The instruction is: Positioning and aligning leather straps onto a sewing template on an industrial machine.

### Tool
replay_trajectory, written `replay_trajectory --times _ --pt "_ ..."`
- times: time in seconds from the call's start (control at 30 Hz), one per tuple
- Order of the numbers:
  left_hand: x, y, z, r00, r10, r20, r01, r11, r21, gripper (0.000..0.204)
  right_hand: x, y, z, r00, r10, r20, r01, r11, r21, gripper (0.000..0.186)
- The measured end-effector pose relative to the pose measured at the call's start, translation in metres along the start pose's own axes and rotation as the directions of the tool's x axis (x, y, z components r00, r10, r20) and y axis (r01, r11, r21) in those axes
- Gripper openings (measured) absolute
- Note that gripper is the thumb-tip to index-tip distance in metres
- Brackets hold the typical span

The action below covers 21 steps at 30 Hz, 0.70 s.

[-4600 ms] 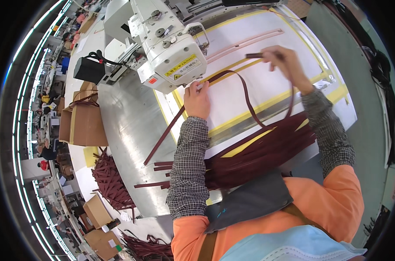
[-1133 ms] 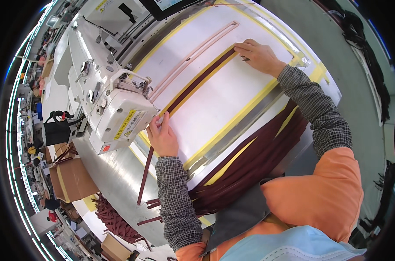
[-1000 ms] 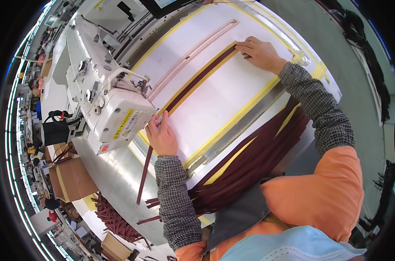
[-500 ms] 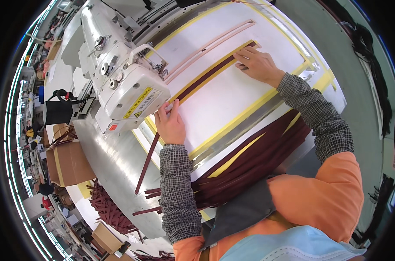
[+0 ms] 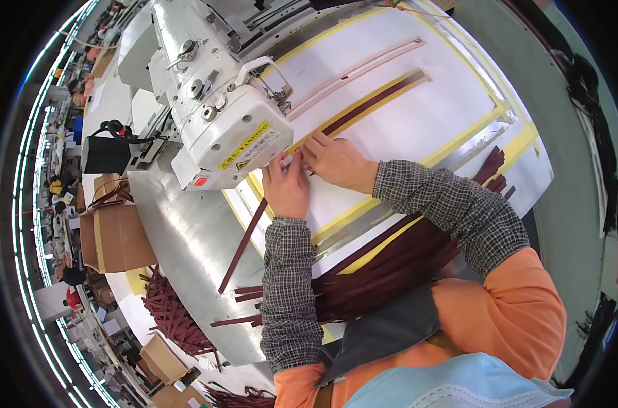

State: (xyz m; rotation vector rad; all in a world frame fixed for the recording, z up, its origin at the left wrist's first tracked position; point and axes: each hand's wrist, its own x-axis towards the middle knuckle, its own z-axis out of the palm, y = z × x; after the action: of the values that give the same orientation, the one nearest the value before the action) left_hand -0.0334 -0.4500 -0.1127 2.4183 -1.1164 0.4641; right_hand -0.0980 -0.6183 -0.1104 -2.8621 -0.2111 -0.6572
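A long maroon strap (image 5: 373,105) lies in a yellow-edged slot on the white sewing template (image 5: 383,146). Beside the sewing machine head (image 5: 244,136), my left hand (image 5: 286,192) has its fingertips closed on the strap's near part. The strap's loose tail hangs out past that hand over the metal table. Close against it, my right hand (image 5: 339,163) bends its fingers together over the same strap. The fingertips of both hands partly cover the strap, and the machine head hides what lies beneath it. A narrow pink-edged slot (image 5: 356,78) runs parallel, farther off.
A thick bundle of maroon straps (image 5: 383,275) lies across the near edge, below my right forearm. A tangled heap of straps (image 5: 176,313) sits at the left, near a cardboard box (image 5: 122,234). The metal table (image 5: 186,224) extends left of the template.
My right hand has slid from the strap's far right end down to my left hand. My left hand stays by the machine head. The whole view has shifted slightly.
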Motion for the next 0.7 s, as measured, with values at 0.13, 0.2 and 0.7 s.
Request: replay_trajectory --times 0.13,0.2,0.7 --pt "0.000 -0.001 0.000 1.000 0.013 0.017 -0.014 0.999 0.039 0.041 -0.012 0.027 -0.007 0.997 -0.030 -0.068 0.035 0.996 0.081 0.033" --pt "0.001 -0.001 0.000 1.000 0.012 -0.003 -0.012 0.999 0.032 0.042 -0.023 0.059 -0.015 0.994 -0.031 -0.102 0.022 0.996 -0.086 0.027" --pt "0.000 -0.001 -0.002 1.000 0.012 0.019 -0.013 0.999 0.038 0.041 -0.055 0.116 -0.052 0.997 0.050 -0.064 -0.058 0.991 -0.121 0.025"
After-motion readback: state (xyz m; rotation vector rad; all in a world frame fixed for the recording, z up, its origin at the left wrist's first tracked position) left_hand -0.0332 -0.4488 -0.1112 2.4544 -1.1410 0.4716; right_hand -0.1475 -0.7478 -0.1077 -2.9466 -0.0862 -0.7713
